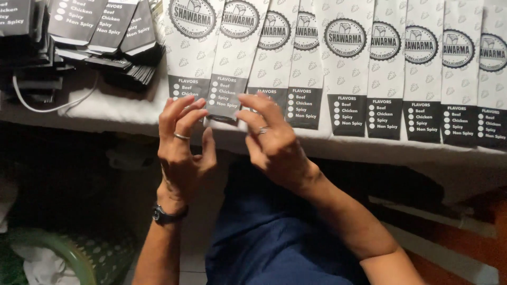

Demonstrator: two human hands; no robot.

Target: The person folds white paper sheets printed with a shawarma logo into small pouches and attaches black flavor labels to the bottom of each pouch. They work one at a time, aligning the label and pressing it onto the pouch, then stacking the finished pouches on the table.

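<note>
Both hands hover with fingers spread at the near end of one paper sleeve (228,68). The left hand (182,142) and right hand (272,140) hold nothing; their fingertips are just at the sleeve's black lower panel. More white sleeves (401,68) with round black emblems lie overlapped to the right. Black packs (100,26) are stacked beyond the left hand.

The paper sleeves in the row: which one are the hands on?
The second sleeve from the left. Its dark lower end lies between the left hand and right hand; the other sleeves lie untouched to its sides.
</note>
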